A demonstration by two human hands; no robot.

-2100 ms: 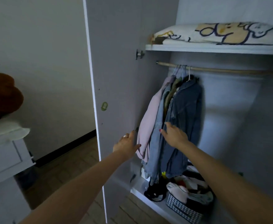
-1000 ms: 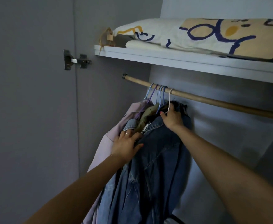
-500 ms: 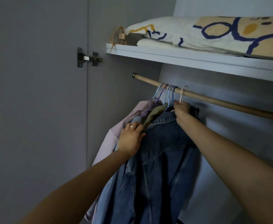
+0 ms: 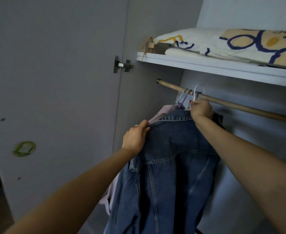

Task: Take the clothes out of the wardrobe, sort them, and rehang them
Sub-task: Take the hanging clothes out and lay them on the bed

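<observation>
The denim jacket (image 4: 169, 166) hung below the wooden rail (image 4: 240, 105), its long axis running straight down, collar up near the rail and hem off the bottom of the view, its back panel turned outward. The right hand (image 4: 200, 109) was curled round the neck of a white hanger (image 4: 197, 92) just under the rail, its hook raised a little above the wood. The left hand (image 4: 135, 137) pinched the jacket's left shoulder. Behind the jacket, still on the rail, were blue and purple hangers (image 4: 183, 98) and a pale pink garment (image 4: 162, 114). Above the rail sat a shelf (image 4: 206, 66) bearing patterned bedding (image 4: 240, 44); left of the rail stood the open door (image 4: 54, 98).
</observation>
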